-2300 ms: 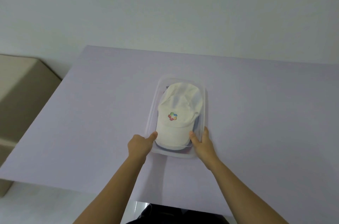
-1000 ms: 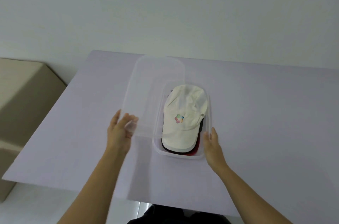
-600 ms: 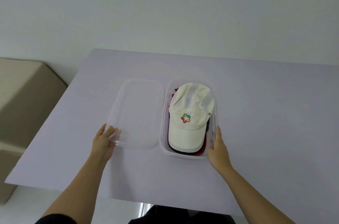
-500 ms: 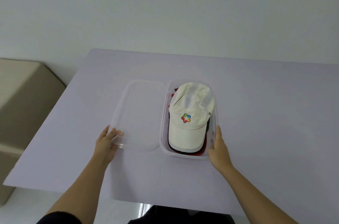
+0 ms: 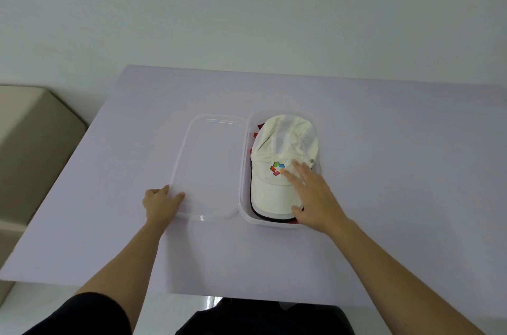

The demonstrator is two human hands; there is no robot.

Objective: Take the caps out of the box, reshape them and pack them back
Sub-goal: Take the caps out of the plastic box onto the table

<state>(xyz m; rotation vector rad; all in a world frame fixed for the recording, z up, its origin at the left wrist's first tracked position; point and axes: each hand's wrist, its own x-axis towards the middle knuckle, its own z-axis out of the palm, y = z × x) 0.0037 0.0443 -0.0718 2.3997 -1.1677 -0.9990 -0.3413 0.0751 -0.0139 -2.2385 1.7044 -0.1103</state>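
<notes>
Two hands: the left hand [image 5: 160, 204] pinches a corner of the clear lid [image 5: 211, 164], laid flat beside the open plastic box [image 5: 245, 197]; the right hand [image 5: 312, 197], fingers spread, touches the topmost white cap [image 5: 279, 148] inside, likely to lift it.

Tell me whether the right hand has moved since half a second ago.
Yes. The right hand left the right wall of the clear plastic box and went leftward, inward over its rim; its spread fingers now lie over the white cap inside.
</notes>
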